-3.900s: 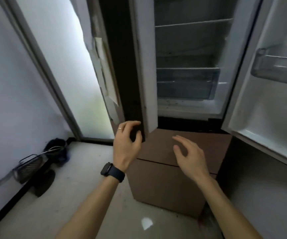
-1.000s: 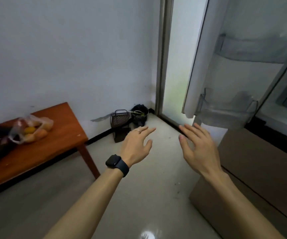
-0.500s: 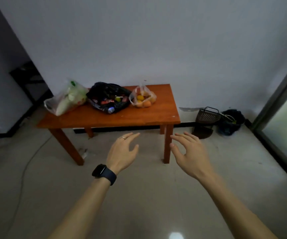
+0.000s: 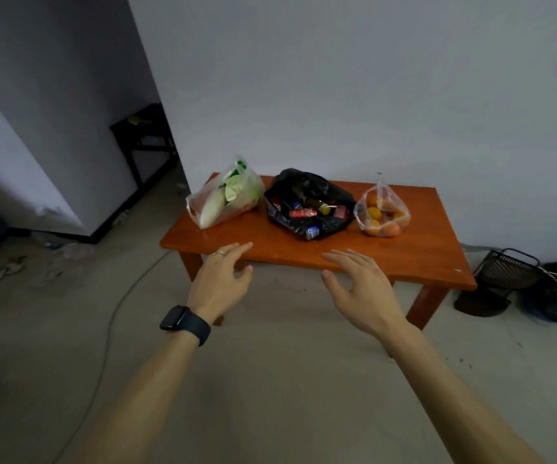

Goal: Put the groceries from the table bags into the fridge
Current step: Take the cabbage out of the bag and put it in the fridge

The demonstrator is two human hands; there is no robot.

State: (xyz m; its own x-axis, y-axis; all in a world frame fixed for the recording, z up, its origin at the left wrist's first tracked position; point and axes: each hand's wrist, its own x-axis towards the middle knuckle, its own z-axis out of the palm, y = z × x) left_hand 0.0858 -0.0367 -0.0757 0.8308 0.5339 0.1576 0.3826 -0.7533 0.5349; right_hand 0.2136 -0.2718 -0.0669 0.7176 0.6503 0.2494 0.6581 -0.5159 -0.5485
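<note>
Three bags in a row on the orange counter [image 4: 421,249], middle of the frame, close to the wall: a white bag [image 4: 210,209] of greens [image 4: 237,190] on the left, a black bag [image 4: 307,182] lying open with cans [image 4: 302,213] in the middle, a clear bag [image 4: 384,195] of oranges [image 4: 375,213] on the right. Left hand [image 4: 220,279] and right hand [image 4: 360,289] out in front by the near edge, fingers [image 4: 237,248] spread and loose, holding nothing. Likely getting ready to grab a bag.

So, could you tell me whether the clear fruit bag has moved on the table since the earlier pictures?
No. The fruit bag still sits just right of the black bag, on the right half of the table; only the viewpoint has shifted.
</note>
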